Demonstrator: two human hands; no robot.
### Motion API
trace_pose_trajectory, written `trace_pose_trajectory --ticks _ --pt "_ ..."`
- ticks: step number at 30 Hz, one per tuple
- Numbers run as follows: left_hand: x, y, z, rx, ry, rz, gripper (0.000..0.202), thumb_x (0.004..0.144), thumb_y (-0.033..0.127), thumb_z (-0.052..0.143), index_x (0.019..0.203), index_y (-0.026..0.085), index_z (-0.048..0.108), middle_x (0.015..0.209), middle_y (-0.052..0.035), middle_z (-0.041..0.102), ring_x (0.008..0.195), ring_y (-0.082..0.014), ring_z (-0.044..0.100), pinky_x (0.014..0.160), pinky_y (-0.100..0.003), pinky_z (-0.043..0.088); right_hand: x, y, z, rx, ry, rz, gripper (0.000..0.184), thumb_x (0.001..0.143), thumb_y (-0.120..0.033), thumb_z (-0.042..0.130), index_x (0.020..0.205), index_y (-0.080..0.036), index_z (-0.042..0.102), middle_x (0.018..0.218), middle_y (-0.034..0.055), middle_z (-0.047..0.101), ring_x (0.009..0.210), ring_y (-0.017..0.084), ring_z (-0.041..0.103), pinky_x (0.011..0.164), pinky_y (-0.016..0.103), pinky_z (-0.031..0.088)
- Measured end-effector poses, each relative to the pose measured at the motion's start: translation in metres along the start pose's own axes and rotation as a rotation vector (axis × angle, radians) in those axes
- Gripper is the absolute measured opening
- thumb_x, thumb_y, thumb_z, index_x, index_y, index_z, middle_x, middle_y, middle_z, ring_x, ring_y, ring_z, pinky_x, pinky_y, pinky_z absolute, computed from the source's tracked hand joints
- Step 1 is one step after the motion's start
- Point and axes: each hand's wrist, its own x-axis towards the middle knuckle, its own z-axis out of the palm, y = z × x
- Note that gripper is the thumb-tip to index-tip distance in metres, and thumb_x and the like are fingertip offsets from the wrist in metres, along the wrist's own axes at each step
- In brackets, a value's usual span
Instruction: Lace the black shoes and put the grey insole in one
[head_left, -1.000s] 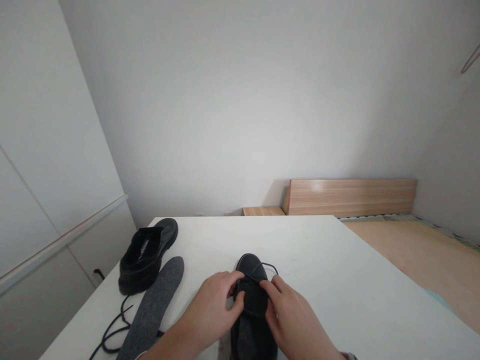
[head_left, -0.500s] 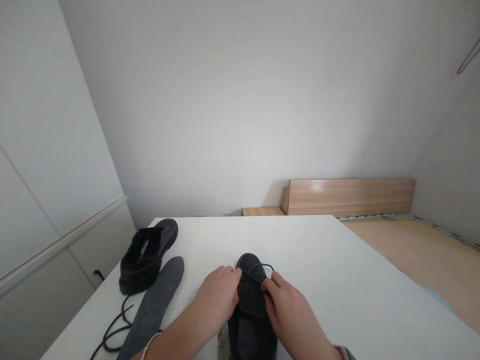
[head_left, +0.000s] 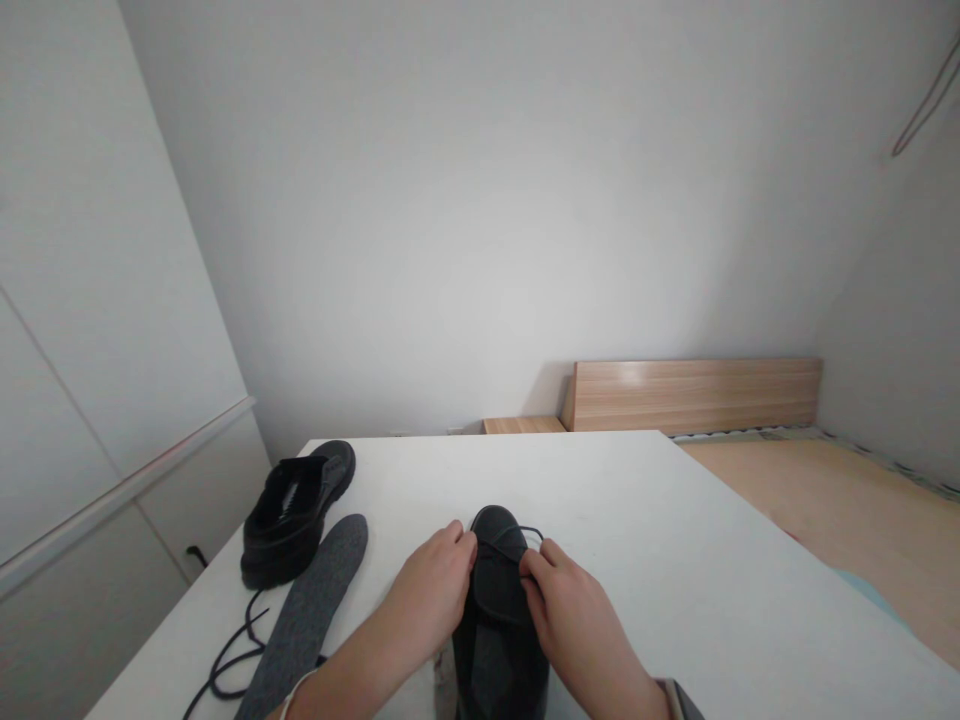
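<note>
In front of me on the white table lies a black shoe (head_left: 501, 595), toe pointing away. A thin black shoelace (head_left: 531, 529) crosses its upper and makes a small loop at the right side. My left hand (head_left: 435, 580) is closed against the shoe's left edge near the lacing; its fingertips are partly hidden. On the other side my right hand (head_left: 570, 605) is closed, thumb and forefinger pinched at the lacing where the shoelace loop runs in. The tongue shows between both hands.
At the table's left edge rests a second black shoe (head_left: 289, 520). Beside it lies a grey felt insole (head_left: 319, 590) and a loose black lace (head_left: 225, 665). Past the white table (head_left: 600, 480) are a wooden headboard (head_left: 697, 393) and a bed base (head_left: 810, 500) on the right.
The view has shifted slightly. Both hands stay at the shoe's lacing with almost the same grip; the lace loop looks about the same.
</note>
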Motion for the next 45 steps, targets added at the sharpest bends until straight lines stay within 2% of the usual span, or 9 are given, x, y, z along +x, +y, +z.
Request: trace_pose_trajectory --ticks 9,19,24,28,33,36,38,41,45 --pt "0.005 0.0 -0.018 0.011 -0.094 0.02 0.029 0.077 0.0 0.044 0.086 0.016 0.066 0.094 -0.0093 0.063 0.088 -0.0228 0.063 0.079 -0.031 0.047 -0.001 -0.002 -0.002 0.021 -0.003 0.014 0.027 0.091 -0.002 0.044 0.098 -0.018 0.064 0.097 0.0077 0.062 0.084 0.023 0.064 0.071 0.031 0.046" --pt "-0.003 -0.035 0.005 -0.602 0.066 0.042 0.01 0.083 0.022 0.053 0.081 0.019 0.063 0.081 -0.0018 0.059 0.08 -0.0192 0.056 0.073 -0.028 0.041 -0.001 -0.001 -0.002 0.016 -0.002 0.023 0.025 0.092 -0.003 0.044 0.096 -0.018 0.063 0.095 0.0069 0.062 0.082 0.022 0.064 0.069 0.03 0.045" --pt "-0.003 -0.041 -0.008 -0.895 0.143 0.001 0.02 0.082 0.037 0.061 0.083 0.017 0.065 0.084 -0.0042 0.068 0.083 -0.0206 0.061 0.077 -0.03 0.045 -0.001 -0.002 0.0 0.001 0.02 0.007 0.023 0.091 -0.004 0.047 0.093 -0.019 0.064 0.095 0.0064 0.061 0.08 0.021 0.063 0.067 0.03 0.046" --pt "-0.007 -0.022 -0.044 -0.868 0.322 0.045 0.02 0.084 0.037 0.063 0.083 0.018 0.067 0.084 -0.004 0.07 0.084 -0.0198 0.063 0.079 -0.029 0.047 0.003 -0.008 -0.015 0.111 0.193 -0.117 0.02 0.089 -0.003 0.051 0.085 -0.02 0.062 0.097 0.0058 0.061 0.088 0.023 0.06 0.072 0.032 0.046" --pt "-0.021 0.02 -0.099 -0.879 0.634 0.2 0.014 0.085 0.03 0.065 0.08 0.018 0.069 0.079 -0.0024 0.071 0.078 -0.0168 0.064 0.076 -0.026 0.049 0.003 -0.024 -0.07 0.603 0.521 -0.289 0.015 0.097 -0.015 0.047 0.09 -0.021 0.058 0.074 -0.001 0.059 0.065 0.014 0.056 0.061 0.026 0.045" --pt "-0.024 0.033 -0.115 -0.82 0.746 0.269 0.01 0.085 0.026 0.067 0.08 0.019 0.071 0.078 -0.0016 0.07 0.076 -0.0156 0.063 0.072 -0.025 0.048 -0.001 -0.035 -0.1 0.78 0.757 -0.365 0.012 0.098 -0.016 0.05 0.096 -0.022 0.06 0.076 -0.0019 0.06 0.061 0.011 0.057 0.058 0.024 0.046" --pt "-0.023 0.037 -0.116 -0.81 0.732 0.293 0.008 0.085 0.023 0.067 0.081 0.019 0.071 0.078 -0.0013 0.07 0.076 -0.0149 0.062 0.071 -0.024 0.047 -0.003 -0.041 -0.109 0.838 0.821 -0.412 0.014 0.097 -0.014 0.052 0.099 -0.023 0.062 0.085 -0.0007 0.063 0.064 0.01 0.059 0.06 0.023 0.048" --pt "-0.019 0.043 -0.111 -0.899 0.671 0.31 0.009 0.088 0.024 0.065 0.084 0.018 0.069 0.083 -0.0022 0.071 0.081 -0.0153 0.064 0.074 -0.024 0.048 -0.002 -0.047 -0.11 0.884 0.75 -0.479 0.018 0.097 -0.011 0.051 0.099 -0.024 0.063 0.087 -0.0004 0.064 0.067 0.011 0.061 0.062 0.024 0.05" --pt "-0.019 0.054 -0.106 -1.156 0.464 0.389 0.011 0.092 0.027 0.06 0.087 0.018 0.061 0.082 -0.0011 0.069 0.081 -0.0138 0.064 0.076 -0.024 0.05 0.002 -0.051 -0.108 0.807 0.728 -0.561 0.018 0.093 -0.01 0.058 0.096 -0.026 0.067 0.095 0.0019 0.062 0.088 0.016 0.061 0.075 0.029 0.051"
